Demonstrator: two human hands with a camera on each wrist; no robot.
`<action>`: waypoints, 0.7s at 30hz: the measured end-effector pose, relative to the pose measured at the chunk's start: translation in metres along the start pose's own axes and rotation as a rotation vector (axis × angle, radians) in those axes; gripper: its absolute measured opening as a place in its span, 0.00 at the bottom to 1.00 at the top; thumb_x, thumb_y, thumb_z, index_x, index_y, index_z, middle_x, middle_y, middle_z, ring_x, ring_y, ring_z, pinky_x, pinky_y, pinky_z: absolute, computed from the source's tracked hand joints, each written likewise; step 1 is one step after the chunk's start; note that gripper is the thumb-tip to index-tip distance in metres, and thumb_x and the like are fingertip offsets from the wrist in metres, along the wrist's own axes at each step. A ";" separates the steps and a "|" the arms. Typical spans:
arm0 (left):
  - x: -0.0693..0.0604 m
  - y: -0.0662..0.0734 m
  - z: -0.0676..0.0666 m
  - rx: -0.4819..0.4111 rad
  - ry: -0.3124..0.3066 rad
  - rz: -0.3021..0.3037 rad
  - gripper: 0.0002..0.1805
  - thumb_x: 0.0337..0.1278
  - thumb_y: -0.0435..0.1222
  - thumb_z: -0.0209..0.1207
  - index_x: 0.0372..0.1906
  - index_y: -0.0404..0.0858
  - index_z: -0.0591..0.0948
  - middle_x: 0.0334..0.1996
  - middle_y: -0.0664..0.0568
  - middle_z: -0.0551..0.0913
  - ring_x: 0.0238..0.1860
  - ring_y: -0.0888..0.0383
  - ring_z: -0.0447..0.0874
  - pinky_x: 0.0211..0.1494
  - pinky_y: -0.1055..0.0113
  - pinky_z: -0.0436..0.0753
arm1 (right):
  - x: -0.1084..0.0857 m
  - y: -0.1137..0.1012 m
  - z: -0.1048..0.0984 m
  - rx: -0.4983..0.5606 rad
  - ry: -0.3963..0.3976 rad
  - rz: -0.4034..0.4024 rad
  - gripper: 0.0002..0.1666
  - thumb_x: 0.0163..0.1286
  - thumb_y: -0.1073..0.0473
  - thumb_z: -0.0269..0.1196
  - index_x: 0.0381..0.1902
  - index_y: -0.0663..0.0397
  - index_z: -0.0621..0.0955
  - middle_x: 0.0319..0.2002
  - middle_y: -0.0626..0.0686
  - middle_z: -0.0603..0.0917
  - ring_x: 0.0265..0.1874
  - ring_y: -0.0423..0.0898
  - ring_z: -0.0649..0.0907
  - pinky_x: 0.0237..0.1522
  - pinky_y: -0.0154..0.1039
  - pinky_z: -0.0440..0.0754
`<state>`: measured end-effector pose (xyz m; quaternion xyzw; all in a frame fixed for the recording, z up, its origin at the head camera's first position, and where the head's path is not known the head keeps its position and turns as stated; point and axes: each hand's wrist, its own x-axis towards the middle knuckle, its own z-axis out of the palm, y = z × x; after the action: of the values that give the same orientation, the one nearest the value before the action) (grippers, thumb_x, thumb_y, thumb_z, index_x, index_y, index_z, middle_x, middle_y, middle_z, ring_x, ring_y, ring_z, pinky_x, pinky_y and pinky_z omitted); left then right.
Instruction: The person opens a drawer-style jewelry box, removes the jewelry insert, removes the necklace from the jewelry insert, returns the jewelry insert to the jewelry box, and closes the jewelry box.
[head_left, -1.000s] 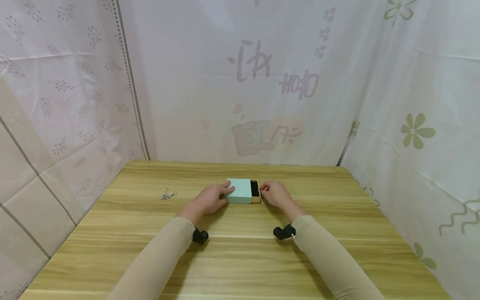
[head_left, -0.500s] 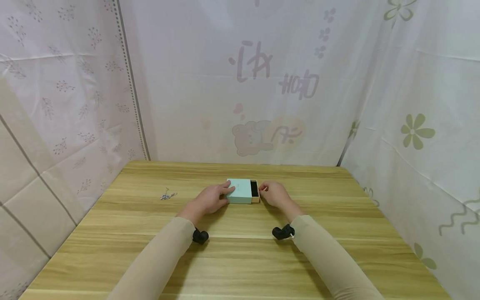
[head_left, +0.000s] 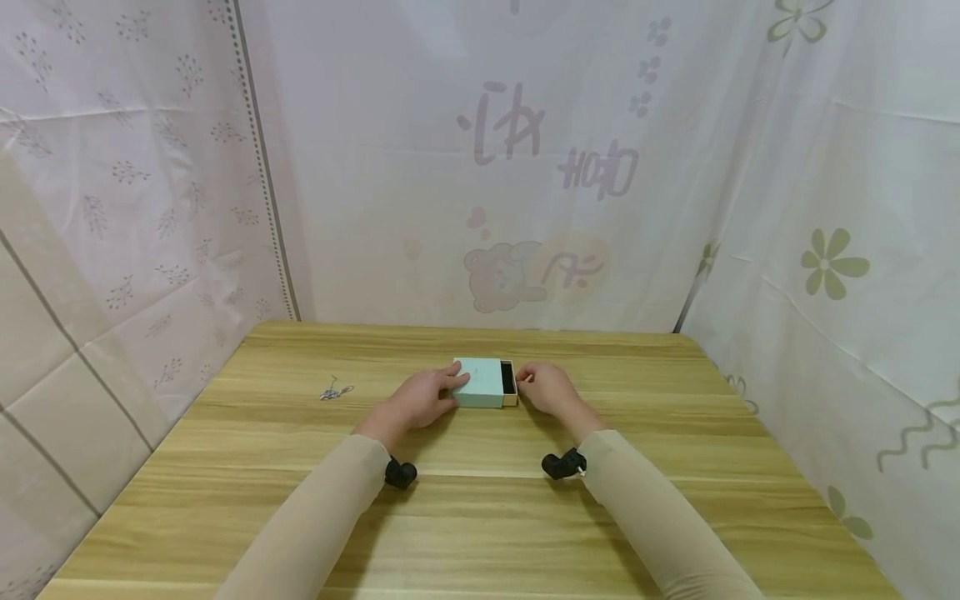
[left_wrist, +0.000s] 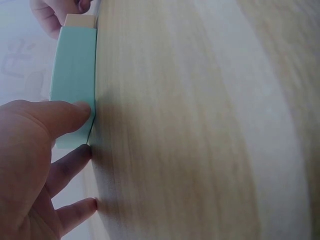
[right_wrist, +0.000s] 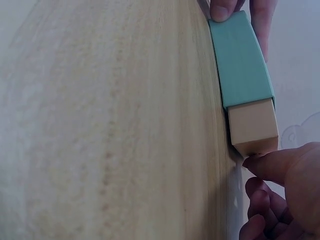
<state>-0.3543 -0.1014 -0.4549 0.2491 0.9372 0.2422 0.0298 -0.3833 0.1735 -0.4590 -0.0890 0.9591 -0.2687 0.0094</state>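
A mint-green drawer box (head_left: 478, 382) lies flat on the table, its beige inner drawer (head_left: 509, 400) with a dark lining sticking out a little on the right. My left hand (head_left: 425, 396) grips the left end of the green sleeve, thumb (left_wrist: 72, 116) on the near side and fingers over the top. At the drawer's outer end is my right hand (head_left: 550, 388); in the right wrist view its extended thumb (right_wrist: 272, 165) presses against that end, while the other fingers are loosely bent with nothing seen in them. A thin silvery chain (head_left: 334, 390) lies bunched to the left.
The wood-grain table (head_left: 465, 525) has patterned curtains (head_left: 375, 208) behind it and along both sides. Each wrist wears a small black camera mount, one on the left (head_left: 401, 473) and one on the right (head_left: 564, 464).
The drawer has slid slightly left into the green sleeve, and my right hand has shifted left with it. My left hand, the sleeve and the chain have stayed in place.
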 end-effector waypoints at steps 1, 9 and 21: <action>0.000 0.000 0.000 0.000 0.001 0.000 0.33 0.81 0.35 0.64 0.84 0.47 0.71 0.88 0.49 0.61 0.86 0.42 0.63 0.86 0.47 0.69 | 0.000 0.000 0.000 0.000 -0.001 0.004 0.11 0.85 0.58 0.61 0.51 0.52 0.90 0.48 0.56 0.90 0.48 0.55 0.87 0.54 0.54 0.86; 0.002 -0.002 0.002 0.004 0.005 0.000 0.33 0.80 0.36 0.64 0.83 0.48 0.71 0.88 0.49 0.62 0.86 0.43 0.64 0.86 0.47 0.69 | -0.001 -0.003 0.001 -0.005 -0.003 -0.004 0.11 0.85 0.58 0.62 0.52 0.53 0.90 0.48 0.56 0.90 0.46 0.53 0.87 0.52 0.53 0.86; 0.004 -0.004 0.004 0.020 -0.002 -0.013 0.33 0.80 0.37 0.65 0.84 0.49 0.71 0.88 0.51 0.61 0.86 0.43 0.64 0.86 0.47 0.69 | 0.003 -0.006 0.003 -0.010 -0.011 -0.013 0.10 0.84 0.58 0.63 0.51 0.52 0.90 0.49 0.55 0.91 0.46 0.52 0.87 0.53 0.52 0.86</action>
<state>-0.3592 -0.1010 -0.4599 0.2434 0.9412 0.2324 0.0299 -0.3850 0.1663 -0.4582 -0.0968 0.9598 -0.2632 0.0125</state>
